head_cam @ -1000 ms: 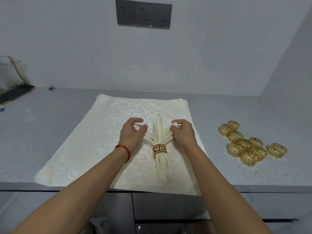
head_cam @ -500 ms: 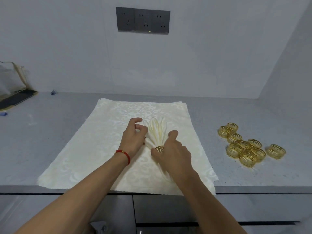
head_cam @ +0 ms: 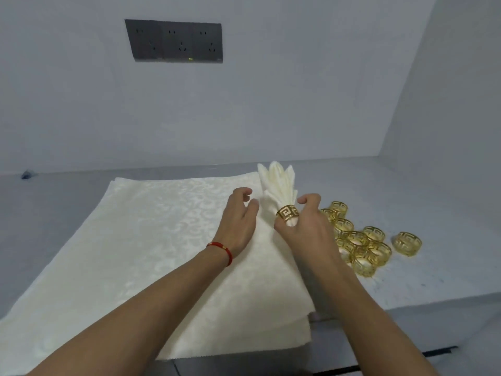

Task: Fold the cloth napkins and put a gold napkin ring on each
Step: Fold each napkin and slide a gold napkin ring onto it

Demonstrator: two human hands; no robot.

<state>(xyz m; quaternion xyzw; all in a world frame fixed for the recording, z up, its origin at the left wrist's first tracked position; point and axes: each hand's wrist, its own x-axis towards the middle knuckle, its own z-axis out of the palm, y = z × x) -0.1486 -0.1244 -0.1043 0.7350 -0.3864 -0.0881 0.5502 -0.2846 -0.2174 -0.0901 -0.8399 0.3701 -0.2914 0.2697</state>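
Observation:
A folded cream napkin [head_cam: 278, 183] stands tilted, its fanned tips pointing up and away, with a gold napkin ring [head_cam: 287, 213] round its lower part. My right hand [head_cam: 303, 226] grips the napkin just below the ring and holds it above the stack. Just left of the napkin, my left hand [head_cam: 238, 218] hovers with relaxed fingers and holds nothing; a red string bracelet is on that wrist. Under both hands lies a stack of flat cream napkins [head_cam: 135, 240] on the grey counter.
Several loose gold rings [head_cam: 363, 240] lie in a cluster on the counter [head_cam: 447, 240] right of the stack. A dark socket panel [head_cam: 173, 40] is on the back wall. The counter's front edge runs below the stack, with drawer fronts under it.
The ringed napkin lay flat on the stack with both hands at its ends. My right hand has since taken it by the ring end and lifted it upright, and my left hand has let go.

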